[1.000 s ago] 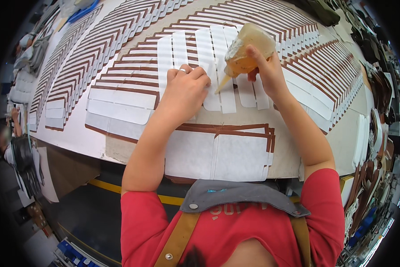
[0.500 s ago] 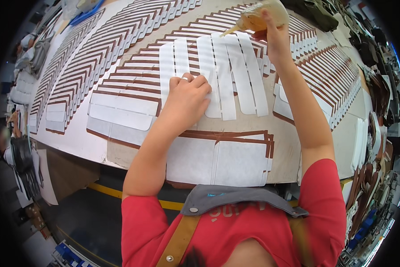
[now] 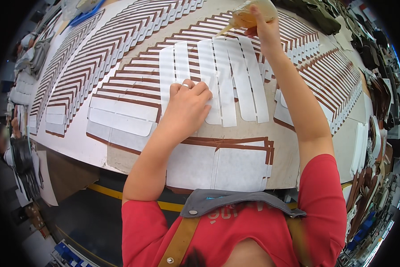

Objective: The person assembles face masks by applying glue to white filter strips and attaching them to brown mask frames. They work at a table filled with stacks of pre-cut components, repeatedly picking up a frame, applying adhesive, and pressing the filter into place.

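Right hand (image 3: 263, 27): fingers wrapped around a translucent squeeze bottle of amber liquid (image 3: 243, 20), tilted, over the far ends of long white paper-like strips with rounded corners (image 3: 249, 80). Bottle's upper end runs to the top edge of view; cannot tell if the nozzle tip touches a strip.

Left hand (image 3: 189, 106): fingers bent and close together over the strips (1 ring shows). Fingertips' undersides hidden; cannot tell whether they pinch anything.

Stack of white panels with brown edges (image 3: 191, 167) at the near table edge, its lower side partly behind the grey apron bib (image 3: 240, 201). Overlapping rows of brown-and-white pieces (image 3: 86, 66) fan across the pale tabletop (image 3: 282, 162).

Room: dark floor (image 3: 91, 218), 1 broad yellow stripe (image 3: 105, 190); blurred, warped clutter at both rims.
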